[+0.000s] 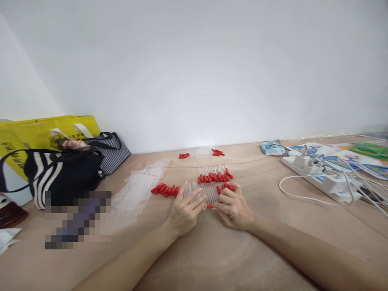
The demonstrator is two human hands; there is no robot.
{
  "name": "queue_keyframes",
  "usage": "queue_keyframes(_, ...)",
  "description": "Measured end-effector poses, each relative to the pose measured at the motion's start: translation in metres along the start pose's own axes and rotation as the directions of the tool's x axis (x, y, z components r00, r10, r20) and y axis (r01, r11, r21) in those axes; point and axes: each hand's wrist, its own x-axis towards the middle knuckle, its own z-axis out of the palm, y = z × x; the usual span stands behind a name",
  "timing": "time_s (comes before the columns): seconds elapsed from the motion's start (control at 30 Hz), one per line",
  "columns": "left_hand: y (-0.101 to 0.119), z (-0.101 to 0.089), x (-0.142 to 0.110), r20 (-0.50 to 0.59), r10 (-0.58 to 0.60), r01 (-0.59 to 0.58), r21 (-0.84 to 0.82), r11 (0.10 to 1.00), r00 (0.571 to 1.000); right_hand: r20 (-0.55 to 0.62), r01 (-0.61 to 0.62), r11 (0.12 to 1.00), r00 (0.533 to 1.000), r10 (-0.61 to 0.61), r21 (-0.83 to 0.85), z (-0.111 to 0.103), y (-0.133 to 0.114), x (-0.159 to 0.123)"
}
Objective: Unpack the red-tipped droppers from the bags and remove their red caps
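Between my hands, a red rubber bulb (209, 206) sits at the near edge of a row of clear glass dropper tubes (209, 192). My right hand (233, 208) is closed, its fingertips pinching this bulb. The fingers of my left hand (187, 210) are bent together over the left part of the tubes, with the tips at the tube end beside the bulb. Loose red bulbs (165, 190) lie left of my left hand, and more red bulbs (229, 186) are just beyond my right fingers. Behind the tubes is a bundle of droppers with red bulbs (214, 177).
Clear plastic bags (139, 186) lie to the left, near a black bag (69, 173) and a yellow bag (81, 125). Farther back is another group of droppers (217, 152). At right are a white power strip (318, 178) with cables, a blue packet (273, 148) and printed sheets (336, 155).
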Motion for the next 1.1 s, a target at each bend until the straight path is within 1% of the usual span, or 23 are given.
queue_keyframes(0.33, 0.000, 0.000, 0.000, -0.023, 0.030, -0.030, -0.009, 1.000, 0.999, -0.034, 0.014, 0.999, 0.999, -0.012, 0.042, -0.002, 0.000, 0.000)
queue_keyframes(0.43, 0.003, -0.001, 0.001, -0.014, 0.015, -0.015, -0.011, 1.000, 1.000, -0.035, -0.001, 0.999, 0.999, 0.002, 0.047, -0.002, -0.001, -0.001)
queue_keyframes(0.53, 0.001, -0.006, -0.001, 0.009, 0.003, -0.003, -0.004, 1.000, 1.000, -0.035, -0.010, 0.998, 0.999, 0.012, 0.060, -0.004, 0.001, -0.004)
queue_keyframes(0.6, -0.004, -0.012, -0.004, 0.024, -0.016, 0.016, 0.018, 1.000, 1.000, -0.046, -0.068, 0.996, 0.996, 0.071, 0.066, -0.006, 0.008, -0.009)
queue_keyframes(0.67, -0.009, -0.017, -0.008, 0.026, -0.060, 0.059, 0.044, 0.997, 0.998, -0.050, -0.184, 0.981, 0.981, 0.187, 0.063, -0.009, 0.019, -0.013)
queue_keyframes(0.73, -0.012, -0.019, -0.011, 0.017, -0.103, 0.102, 0.048, 0.994, 0.995, -0.055, -0.302, 0.951, 0.950, 0.306, 0.071, -0.010, 0.030, -0.016)
queue_keyframes(0.8, -0.012, -0.020, -0.010, 0.014, -0.161, 0.161, 0.020, 0.987, 0.987, -0.068, -0.409, 0.909, 0.908, 0.414, 0.074, -0.009, 0.042, -0.016)
queue_keyframes(0.87, -0.011, -0.020, -0.005, 0.021, -0.264, 0.264, -0.035, 0.964, 0.964, -0.063, -0.513, 0.856, 0.854, 0.517, 0.059, -0.008, 0.053, -0.016)
queue_keyframes(0.93, -0.012, -0.019, 0.002, 0.056, -0.390, 0.394, -0.119, 0.912, 0.919, -0.032, -0.621, 0.783, 0.782, 0.622, 0.032, -0.006, 0.063, -0.016)
queue_keyframes(1.0, -0.017, -0.017, 0.011, 0.133, -0.493, 0.511, -0.203, 0.835, 0.860, 0.013, -0.729, 0.684, 0.684, 0.729, 0.017, -0.005, 0.072, -0.018)
queue_keyframes(1.07, -0.025, -0.014, 0.021, 0.249, -0.570, 0.620, -0.263, 0.739, 0.783, 0.060, -0.814, 0.581, 0.581, 0.812, 0.024, -0.004, 0.077, -0.019)
queue_keyframes(1.1, -0.029, -0.012, 0.027, 0.314, -0.600, 0.676, -0.277, 0.683, 0.736, 0.079, -0.839, 0.543, 0.543, 0.836, 0.033, -0.004, 0.078, -0.019)
